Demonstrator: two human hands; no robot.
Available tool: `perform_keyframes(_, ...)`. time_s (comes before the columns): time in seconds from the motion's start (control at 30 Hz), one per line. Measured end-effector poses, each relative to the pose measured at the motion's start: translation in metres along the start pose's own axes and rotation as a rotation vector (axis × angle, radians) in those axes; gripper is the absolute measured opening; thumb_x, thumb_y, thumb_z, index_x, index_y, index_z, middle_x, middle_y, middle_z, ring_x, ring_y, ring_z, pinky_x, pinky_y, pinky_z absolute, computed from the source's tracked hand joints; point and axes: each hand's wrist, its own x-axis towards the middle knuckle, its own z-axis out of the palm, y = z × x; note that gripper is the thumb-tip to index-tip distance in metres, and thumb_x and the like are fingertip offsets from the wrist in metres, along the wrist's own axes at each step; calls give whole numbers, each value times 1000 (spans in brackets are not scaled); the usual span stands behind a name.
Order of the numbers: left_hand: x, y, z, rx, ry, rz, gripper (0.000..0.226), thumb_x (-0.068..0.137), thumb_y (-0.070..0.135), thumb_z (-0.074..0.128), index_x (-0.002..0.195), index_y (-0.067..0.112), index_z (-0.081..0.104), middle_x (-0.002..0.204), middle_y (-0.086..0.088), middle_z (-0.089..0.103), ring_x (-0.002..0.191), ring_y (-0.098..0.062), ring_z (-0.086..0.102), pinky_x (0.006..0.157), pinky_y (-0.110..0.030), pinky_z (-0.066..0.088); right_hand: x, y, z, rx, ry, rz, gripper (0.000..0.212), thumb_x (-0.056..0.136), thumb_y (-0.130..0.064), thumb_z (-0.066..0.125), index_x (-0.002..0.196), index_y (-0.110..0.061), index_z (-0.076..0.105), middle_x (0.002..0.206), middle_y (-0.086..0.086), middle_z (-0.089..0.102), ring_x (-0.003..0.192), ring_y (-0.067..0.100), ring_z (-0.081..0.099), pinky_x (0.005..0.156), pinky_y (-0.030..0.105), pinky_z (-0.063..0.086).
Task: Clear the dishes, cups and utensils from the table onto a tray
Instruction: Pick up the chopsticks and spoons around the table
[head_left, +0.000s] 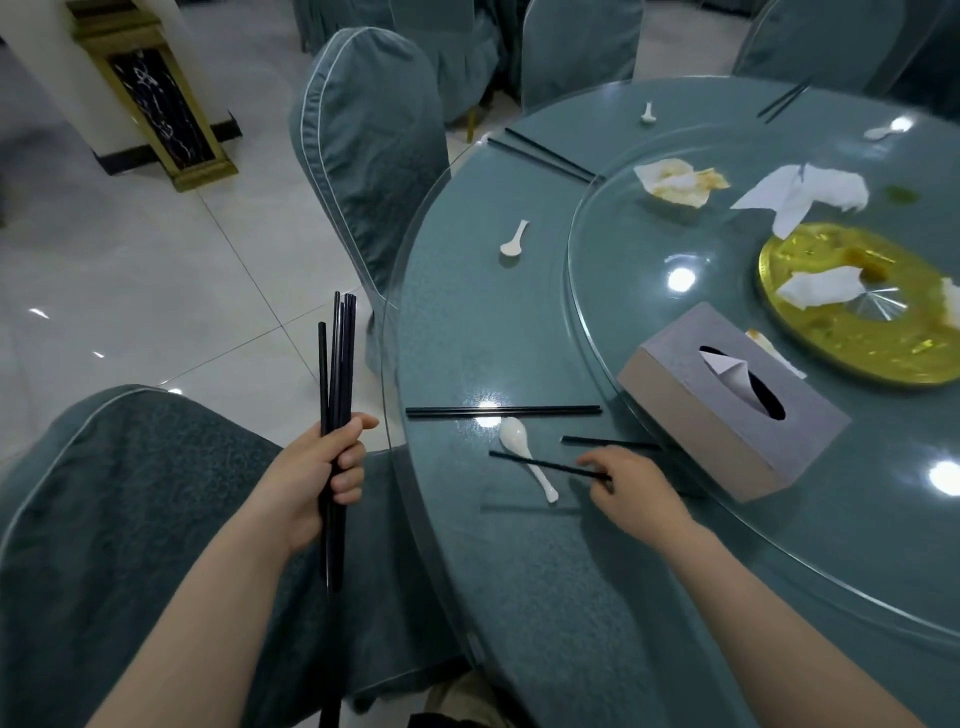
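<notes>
My left hand (324, 480) grips a bundle of several black chopsticks (337, 364) upright, off the table's left edge. My right hand (631, 491) is on the round teal table (519, 571) and pinches one black chopstick (540, 463) that lies across a white spoon (524, 452). Another chopstick (608, 442) lies just behind that hand. A pair of chopsticks (501, 411) lies side by side further back. Two more white spoons (515, 240) (647, 113) and more chopstick pairs (548, 154) (784, 101) lie at the far edge.
A grey tissue box (727, 400) stands right of my right hand. The glass turntable (623, 249) carries a gold plate (857, 312) and crumpled napkins (800, 195). Covered chairs (371, 140) stand around the table; one (130, 493) is below my left arm.
</notes>
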Motion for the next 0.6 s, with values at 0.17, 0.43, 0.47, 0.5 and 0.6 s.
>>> perform_keyframes(0.17, -4, -2, 4, -11, 0, 1, 14, 99, 18, 43, 99, 10, 55, 52, 6, 33, 36, -4, 28, 32, -16, 24, 10, -4, 3, -283, 130, 221, 26, 92, -4, 48, 117, -8, 54, 120, 9, 47, 88, 29, 59, 65, 31, 40)
perform_keyframes(0.43, -10, -3, -9, -29, 25, 15, 14, 99, 19, 44, 100, 10, 56, 51, 6, 34, 36, -4, 29, 32, -16, 25, 45, -31, -4, -209, 249, 94, 15, 98, -18, 46, 107, -12, 56, 108, 6, 57, 98, 25, 51, 66, 32, 35)
perform_keyframes(0.47, -11, -2, -12, -37, 35, 21, 14, 99, 19, 44, 100, 10, 56, 51, 6, 35, 36, -4, 29, 32, -16, 25, 53, -41, -5, -176, 266, 38, 16, 98, -22, 46, 106, -13, 56, 106, 6, 60, 99, 25, 51, 66, 32, 34)
perform_keyframes(0.5, -12, -2, -14, -43, 48, 25, 14, 99, 19, 44, 100, 10, 56, 51, 6, 35, 36, -4, 29, 32, -16, 25, 61, -51, -6, -157, 270, -17, 17, 98, -25, 47, 106, -14, 57, 104, 5, 62, 100, 25, 50, 66, 33, 34)
perform_keyframes(0.6, -15, -1, -22, -73, 86, 29, 14, 99, 18, 43, 98, 11, 55, 50, 7, 34, 35, -4, 28, 31, -15, 24, 87, -85, -3, -134, 224, -128, 19, 96, -26, 50, 106, -15, 61, 102, 4, 65, 101, 24, 49, 67, 31, 32)
